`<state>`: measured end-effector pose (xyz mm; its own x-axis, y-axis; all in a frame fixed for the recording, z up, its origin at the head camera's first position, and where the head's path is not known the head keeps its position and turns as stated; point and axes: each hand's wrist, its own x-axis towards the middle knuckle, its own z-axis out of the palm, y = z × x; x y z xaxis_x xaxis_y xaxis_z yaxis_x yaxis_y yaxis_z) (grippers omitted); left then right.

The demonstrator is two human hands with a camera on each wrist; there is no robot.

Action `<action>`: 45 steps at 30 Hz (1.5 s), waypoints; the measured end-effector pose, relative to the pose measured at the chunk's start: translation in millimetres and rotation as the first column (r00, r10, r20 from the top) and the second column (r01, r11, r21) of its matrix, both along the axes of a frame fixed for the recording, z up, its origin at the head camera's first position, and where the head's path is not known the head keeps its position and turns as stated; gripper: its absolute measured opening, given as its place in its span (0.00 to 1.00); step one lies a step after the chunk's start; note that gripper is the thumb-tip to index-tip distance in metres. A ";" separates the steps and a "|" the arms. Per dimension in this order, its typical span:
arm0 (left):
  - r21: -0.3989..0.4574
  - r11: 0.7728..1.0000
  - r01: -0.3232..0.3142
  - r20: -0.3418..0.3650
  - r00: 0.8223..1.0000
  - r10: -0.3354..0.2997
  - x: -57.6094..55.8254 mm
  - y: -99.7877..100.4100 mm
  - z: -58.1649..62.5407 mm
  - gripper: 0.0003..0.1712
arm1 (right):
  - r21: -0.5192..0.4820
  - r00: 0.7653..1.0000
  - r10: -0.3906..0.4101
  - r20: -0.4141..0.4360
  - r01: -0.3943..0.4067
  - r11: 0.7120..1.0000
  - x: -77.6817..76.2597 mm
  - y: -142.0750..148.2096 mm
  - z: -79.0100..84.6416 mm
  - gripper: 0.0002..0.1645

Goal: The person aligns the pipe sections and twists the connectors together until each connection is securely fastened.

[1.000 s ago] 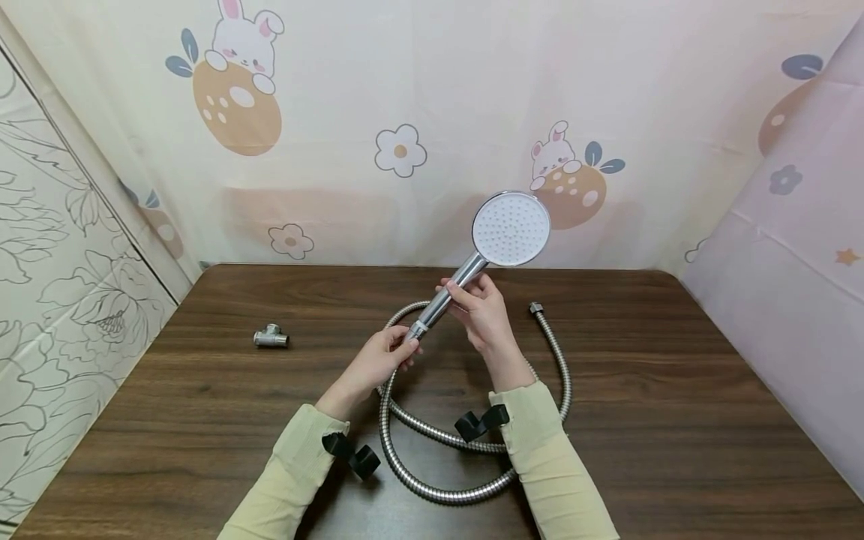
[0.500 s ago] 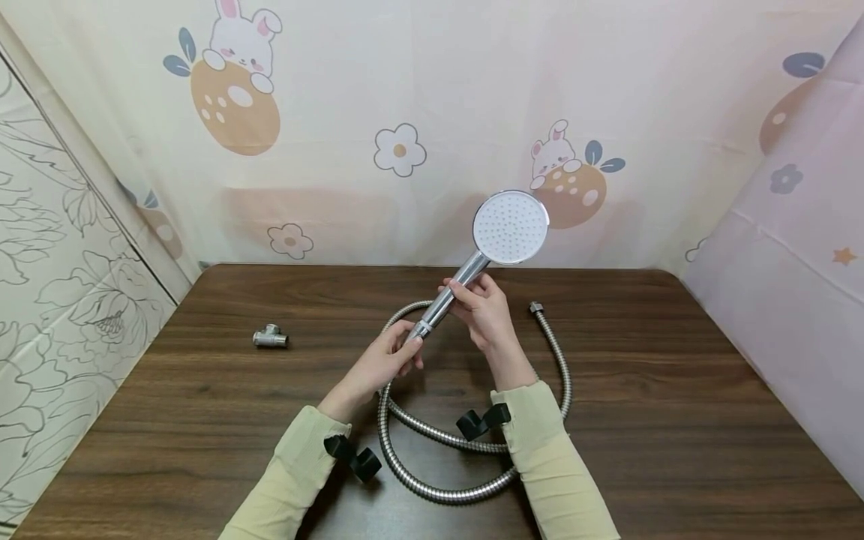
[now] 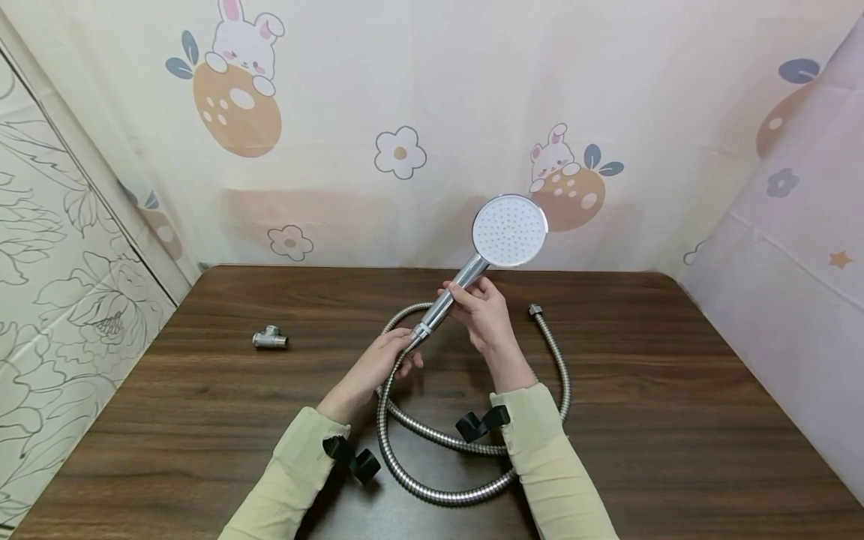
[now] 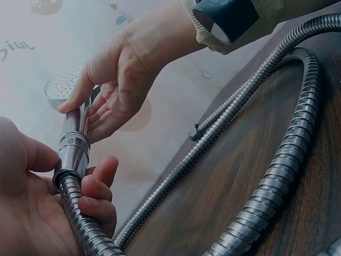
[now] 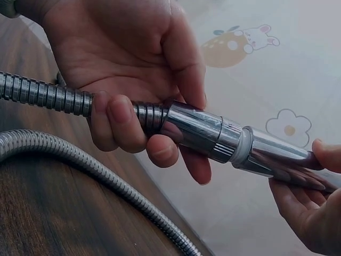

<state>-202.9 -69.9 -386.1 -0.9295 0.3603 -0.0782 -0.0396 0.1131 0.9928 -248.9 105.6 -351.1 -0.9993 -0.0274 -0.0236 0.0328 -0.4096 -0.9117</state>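
Observation:
A chrome shower head (image 3: 509,230) with a white nozzle face is held tilted above the table, its face up and to the right. The right hand (image 3: 489,322) grips its handle (image 5: 272,152) between thumb and fingers. At the handle's lower end, the left hand (image 3: 373,367) holds the metal shower hose (image 4: 74,205) by its conical nut (image 5: 200,128). The left thumb lies against the nut, and the fingers curl under the hose. A pale ring (image 5: 244,148) shows between nut and handle; how far the thread is engaged cannot be seen.
The hose loops over the wooden table (image 3: 675,420), and its free end (image 3: 536,309) lies right of the hands. A small chrome tee fitting (image 3: 271,338) lies at the left. Patterned curtains (image 3: 337,90) rise behind the table, with patterned panels at the sides.
The left thumb has moved off the front of the nut, so nut and hose now show across the left hand. The right hand keeps its grip on the handle.

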 end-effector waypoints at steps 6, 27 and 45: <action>-0.021 1.000 -0.003 -0.010 1.000 0.003 -0.1 -0.4 -0.8 0.18 | 0.003 1.000 0.000 0.002 0.000 1.000 0.0 0.3 -1.2 0.13; 0.015 1.000 -0.017 -0.068 0.998 0.018 -1.1 -1.1 -5.9 0.18 | 0.016 1.000 -0.015 0.016 0.015 1.000 0.7 0.9 -1.6 0.15; 0.083 0.990 -0.113 0.013 0.994 0.113 0.6 3.7 -2.4 0.16 | 0.025 1.000 -0.014 0.012 0.013 1.000 0.5 0.4 -2.2 0.20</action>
